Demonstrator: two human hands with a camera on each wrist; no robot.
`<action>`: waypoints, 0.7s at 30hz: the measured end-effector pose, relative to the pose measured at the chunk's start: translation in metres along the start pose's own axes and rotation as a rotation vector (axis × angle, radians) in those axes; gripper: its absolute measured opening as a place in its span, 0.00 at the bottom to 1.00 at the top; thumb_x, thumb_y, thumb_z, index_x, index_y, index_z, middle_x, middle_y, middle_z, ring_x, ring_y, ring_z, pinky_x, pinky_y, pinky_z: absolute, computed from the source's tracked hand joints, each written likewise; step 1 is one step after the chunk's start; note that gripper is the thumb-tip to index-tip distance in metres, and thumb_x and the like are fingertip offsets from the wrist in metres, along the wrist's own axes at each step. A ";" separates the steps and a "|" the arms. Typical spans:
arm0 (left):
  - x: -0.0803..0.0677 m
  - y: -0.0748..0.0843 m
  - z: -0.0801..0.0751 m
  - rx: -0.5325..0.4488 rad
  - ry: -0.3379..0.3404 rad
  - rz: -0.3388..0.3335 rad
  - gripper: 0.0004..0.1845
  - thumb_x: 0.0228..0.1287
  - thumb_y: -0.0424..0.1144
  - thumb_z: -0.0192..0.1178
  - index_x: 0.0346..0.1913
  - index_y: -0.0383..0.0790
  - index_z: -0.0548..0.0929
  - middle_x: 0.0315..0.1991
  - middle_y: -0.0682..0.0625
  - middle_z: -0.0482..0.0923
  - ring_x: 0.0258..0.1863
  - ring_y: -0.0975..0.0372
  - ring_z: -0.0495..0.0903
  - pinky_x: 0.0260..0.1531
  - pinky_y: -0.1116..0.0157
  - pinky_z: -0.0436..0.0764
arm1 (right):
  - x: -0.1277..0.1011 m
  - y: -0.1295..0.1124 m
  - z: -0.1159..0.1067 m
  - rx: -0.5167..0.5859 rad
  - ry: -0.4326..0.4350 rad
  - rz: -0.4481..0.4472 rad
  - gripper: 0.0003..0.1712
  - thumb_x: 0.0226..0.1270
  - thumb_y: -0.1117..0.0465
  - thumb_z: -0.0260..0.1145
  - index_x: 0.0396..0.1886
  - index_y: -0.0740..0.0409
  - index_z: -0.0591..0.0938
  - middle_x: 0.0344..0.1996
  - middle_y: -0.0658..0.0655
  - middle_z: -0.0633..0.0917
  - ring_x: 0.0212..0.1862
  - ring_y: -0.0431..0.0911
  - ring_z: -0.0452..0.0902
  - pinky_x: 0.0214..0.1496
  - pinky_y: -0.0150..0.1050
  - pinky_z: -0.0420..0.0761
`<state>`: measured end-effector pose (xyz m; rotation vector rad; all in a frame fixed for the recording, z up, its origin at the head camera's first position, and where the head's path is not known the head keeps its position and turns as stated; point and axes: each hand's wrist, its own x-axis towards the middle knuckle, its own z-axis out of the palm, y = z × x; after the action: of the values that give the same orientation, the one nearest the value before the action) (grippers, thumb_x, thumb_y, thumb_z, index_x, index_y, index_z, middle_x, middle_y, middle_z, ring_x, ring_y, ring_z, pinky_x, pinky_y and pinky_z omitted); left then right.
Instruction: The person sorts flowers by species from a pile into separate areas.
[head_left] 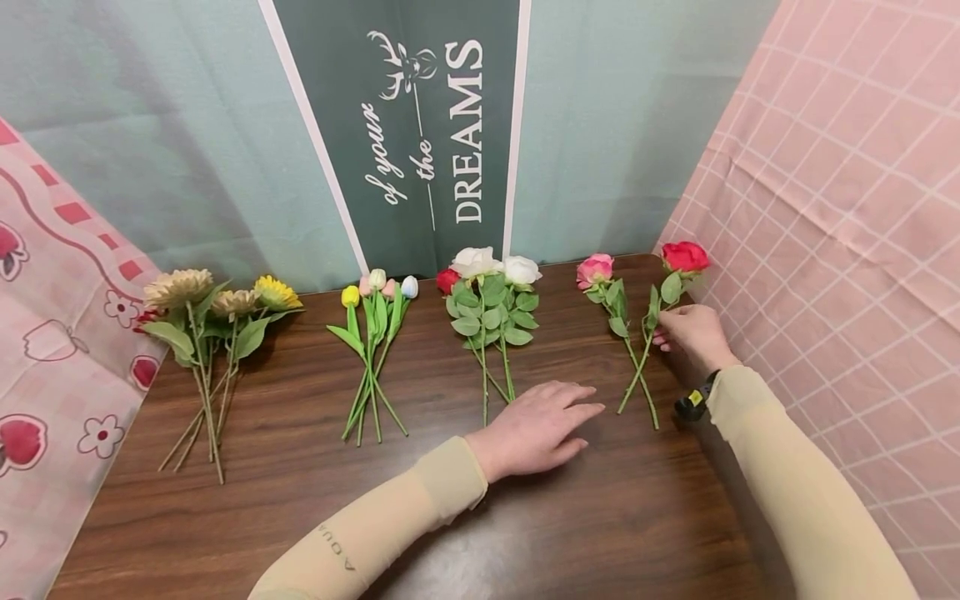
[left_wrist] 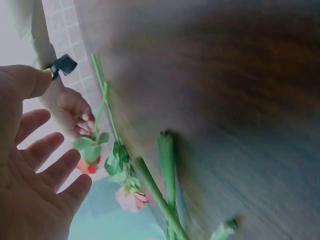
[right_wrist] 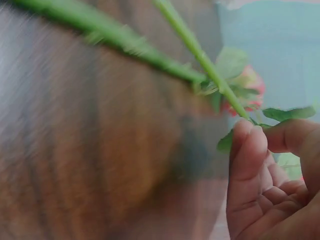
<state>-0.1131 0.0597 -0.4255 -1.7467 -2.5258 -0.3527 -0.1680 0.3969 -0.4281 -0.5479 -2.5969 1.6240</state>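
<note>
At the right of the head view, my right hand [head_left: 693, 333] pinches the green stem of a red rose [head_left: 685, 257]. In the right wrist view, thumb and fingertips of that hand [right_wrist: 270, 170] meet on the stem just by its leaves. The red rose's stem crosses that of a pink rose [head_left: 595, 271] lying on the table. My left hand [head_left: 536, 429] is spread over the table, by the lower stems of two white roses [head_left: 477, 262] and another red rose [head_left: 447, 281]. Its fingers hold nothing in the left wrist view.
Several tulips [head_left: 378, 312] lie crossed left of the white roses on the wooden table [head_left: 570, 533]. Farther left is a bunch of beige and yellow flowers [head_left: 178, 289]. A pink checked cloth [head_left: 847, 250] borders the right side, and a green printed cloth [head_left: 600, 125] hangs behind.
</note>
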 end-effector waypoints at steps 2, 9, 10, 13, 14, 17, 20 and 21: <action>-0.001 -0.004 -0.003 -0.022 0.019 -0.036 0.28 0.75 0.51 0.58 0.74 0.48 0.72 0.75 0.48 0.67 0.73 0.56 0.66 0.75 0.59 0.60 | 0.001 -0.008 0.001 0.039 0.015 -0.035 0.22 0.73 0.64 0.53 0.52 0.84 0.75 0.21 0.53 0.85 0.22 0.37 0.83 0.27 0.34 0.86; -0.011 -0.019 -0.017 -0.288 0.119 -0.255 0.26 0.76 0.47 0.58 0.72 0.46 0.76 0.70 0.51 0.73 0.69 0.58 0.72 0.69 0.61 0.70 | -0.014 -0.052 0.027 0.101 -0.010 -0.130 0.21 0.74 0.61 0.58 0.53 0.79 0.76 0.22 0.49 0.84 0.23 0.37 0.81 0.29 0.34 0.86; -0.013 -0.022 -0.018 -0.352 0.136 -0.295 0.25 0.75 0.47 0.58 0.71 0.45 0.76 0.68 0.52 0.75 0.68 0.59 0.73 0.68 0.62 0.71 | -0.018 -0.058 0.034 0.112 -0.019 -0.147 0.21 0.74 0.61 0.59 0.53 0.78 0.77 0.22 0.48 0.83 0.24 0.37 0.81 0.29 0.34 0.86; -0.020 -0.030 -0.019 -0.568 0.200 -0.413 0.23 0.75 0.45 0.59 0.68 0.44 0.79 0.64 0.52 0.78 0.62 0.62 0.78 0.63 0.63 0.75 | -0.032 -0.078 0.060 0.175 -0.055 -0.193 0.19 0.73 0.64 0.60 0.53 0.78 0.77 0.26 0.48 0.84 0.26 0.38 0.81 0.33 0.37 0.87; -0.023 -0.032 -0.018 -0.641 0.219 -0.453 0.22 0.75 0.45 0.59 0.67 0.44 0.80 0.63 0.52 0.79 0.60 0.63 0.79 0.61 0.64 0.76 | -0.035 -0.083 0.069 0.194 -0.072 -0.204 0.19 0.73 0.64 0.61 0.53 0.79 0.77 0.28 0.49 0.84 0.27 0.39 0.82 0.35 0.39 0.88; -0.032 -0.039 -0.014 -0.838 0.266 -0.541 0.22 0.75 0.45 0.61 0.66 0.41 0.81 0.60 0.49 0.82 0.54 0.62 0.83 0.56 0.64 0.80 | -0.048 -0.098 0.099 0.239 -0.130 -0.222 0.18 0.73 0.66 0.60 0.55 0.77 0.78 0.35 0.54 0.86 0.31 0.42 0.83 0.42 0.48 0.88; -0.042 -0.044 -0.012 -1.001 0.295 -0.588 0.22 0.74 0.43 0.63 0.64 0.37 0.81 0.54 0.45 0.85 0.48 0.60 0.86 0.49 0.63 0.84 | -0.057 -0.109 0.128 0.257 -0.177 -0.246 0.18 0.73 0.66 0.60 0.55 0.75 0.79 0.39 0.60 0.86 0.32 0.45 0.84 0.45 0.53 0.87; -0.044 -0.046 -0.011 -1.046 0.304 -0.593 0.22 0.73 0.42 0.64 0.63 0.34 0.81 0.52 0.44 0.86 0.46 0.59 0.86 0.46 0.62 0.85 | -0.059 -0.113 0.136 0.266 -0.191 -0.260 0.17 0.72 0.66 0.60 0.55 0.74 0.79 0.39 0.61 0.86 0.32 0.46 0.84 0.45 0.54 0.87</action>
<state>-0.1403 0.0012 -0.4294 -0.8104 -2.6977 -2.0555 -0.1726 0.2163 -0.3815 -0.0404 -2.3842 1.9642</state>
